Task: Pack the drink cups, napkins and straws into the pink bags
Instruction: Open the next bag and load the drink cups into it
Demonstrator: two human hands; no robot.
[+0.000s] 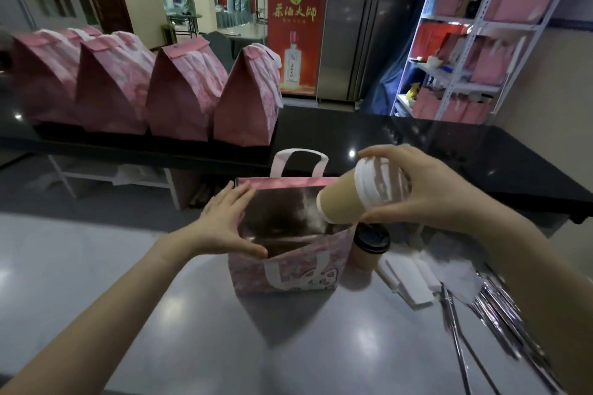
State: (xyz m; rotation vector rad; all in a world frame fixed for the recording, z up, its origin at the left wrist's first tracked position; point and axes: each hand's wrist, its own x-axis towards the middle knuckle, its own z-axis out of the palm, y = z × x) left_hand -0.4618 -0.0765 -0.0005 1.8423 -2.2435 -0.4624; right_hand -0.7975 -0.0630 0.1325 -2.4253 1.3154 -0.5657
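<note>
An open pink bag (288, 272) with white handles stands on the grey table in front of me. My left hand (224, 224) presses its left rim outward, fingers spread along the edge. My right hand (426, 189) grips a tan paper cup (343, 202) by its white lid, tilted on its side, base pointing into the bag's mouth. Just right of the bag stands a second cup with a black lid (370, 247). White napkins (414, 279) lie right of that cup, and wrapped straws (500, 311) fan out at the far right.
Several folded-shut pink bags (179, 93) line the black counter (449, 144) behind. A metal shelf (475, 38) with more pink bags stands at the back right. The grey table (128, 266) stretches to the left and towards me.
</note>
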